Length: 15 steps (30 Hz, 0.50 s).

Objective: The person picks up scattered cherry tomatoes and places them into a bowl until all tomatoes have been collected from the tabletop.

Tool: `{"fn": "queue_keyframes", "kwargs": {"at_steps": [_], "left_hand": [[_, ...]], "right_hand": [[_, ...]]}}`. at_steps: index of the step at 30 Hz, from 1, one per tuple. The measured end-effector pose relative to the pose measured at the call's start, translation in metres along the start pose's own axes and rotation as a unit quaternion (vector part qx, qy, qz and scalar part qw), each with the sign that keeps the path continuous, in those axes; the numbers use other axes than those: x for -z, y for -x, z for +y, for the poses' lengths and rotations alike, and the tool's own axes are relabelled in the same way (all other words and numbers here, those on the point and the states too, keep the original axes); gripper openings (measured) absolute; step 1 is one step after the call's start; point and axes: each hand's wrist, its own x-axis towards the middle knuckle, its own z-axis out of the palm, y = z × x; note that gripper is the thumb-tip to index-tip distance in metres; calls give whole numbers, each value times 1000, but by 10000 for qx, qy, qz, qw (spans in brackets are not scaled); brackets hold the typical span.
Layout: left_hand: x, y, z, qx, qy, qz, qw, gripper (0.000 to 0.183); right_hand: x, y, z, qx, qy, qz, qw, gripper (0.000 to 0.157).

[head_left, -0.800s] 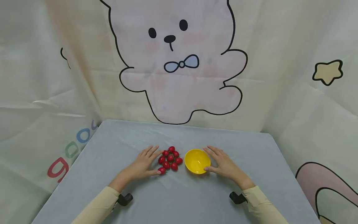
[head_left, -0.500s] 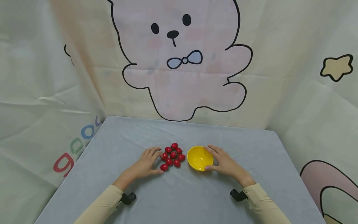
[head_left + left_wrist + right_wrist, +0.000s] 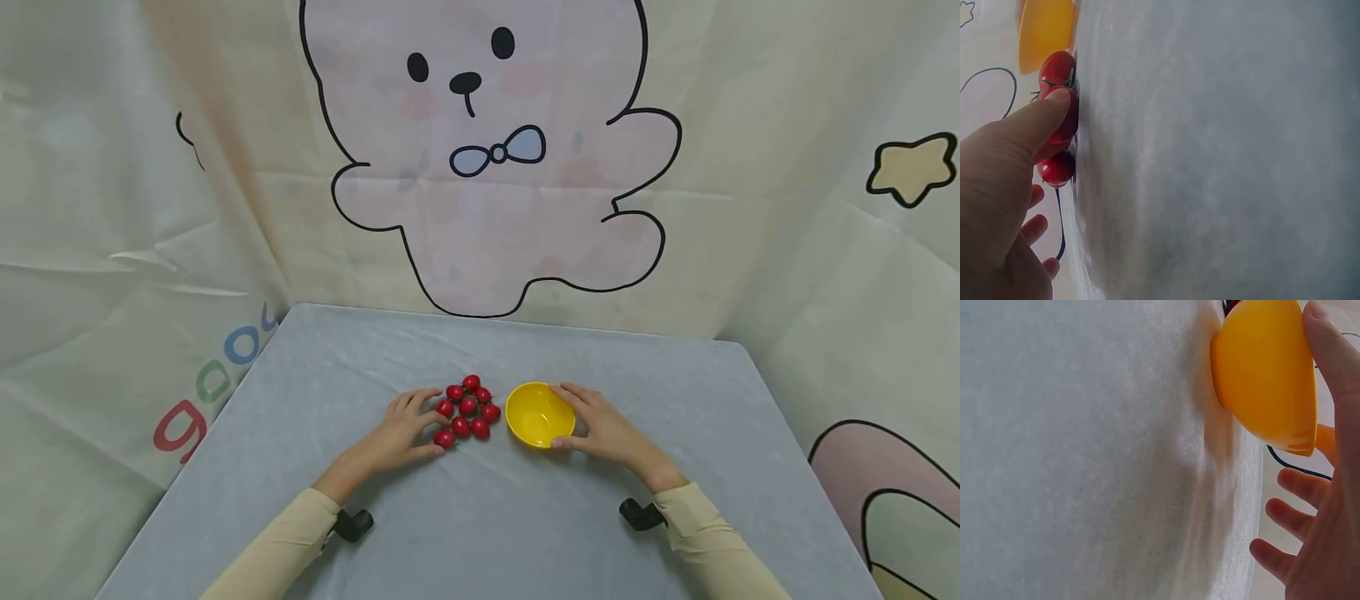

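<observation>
Several red cherry tomatoes [image 3: 468, 407] with green stalks lie in a cluster mid-table. At the cluster's near left, my left hand [image 3: 401, 433] pinches the nearest cherry tomato [image 3: 444, 439] between thumb and index finger. In the left wrist view the thumb [image 3: 1041, 115] covers part of the tomato, and the other fingers are spread below. Just right of the cluster stands a yellow bowl [image 3: 538, 408], upright on its foot. My right hand [image 3: 611, 429] holds its right side, thumb at the near rim and index finger at the far rim; the remaining fingers hang free in the right wrist view.
A pale grey-blue cloth covers the table [image 3: 480, 525]. Behind it hangs a backdrop [image 3: 480, 208] printed with a bear, and side cloths close in left and right. Each wrist carries a black camera mount [image 3: 352, 525].
The left hand's fingers have closed in from a spread pose onto the nearest cherry tomato. The right hand has settled further round the bowl's rim. The head view has tilted up slightly.
</observation>
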Motion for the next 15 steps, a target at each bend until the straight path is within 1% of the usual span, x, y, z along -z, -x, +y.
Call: {"fn": "queue_keyframes", "kwargs": {"at_steps": [7, 11, 15], "left_hand": [[2, 0, 3, 110, 116, 109, 9998, 26], [3, 0, 4, 195, 140, 145, 9996, 25], [5, 1, 3, 250, 163, 249, 9992, 24]], "right_hand": [[0, 0, -2, 16, -34, 21, 10000, 95], [0, 0, -2, 13, -7, 24, 10000, 96], [0, -1, -2, -93, -8, -37, 9999, 100]]}}
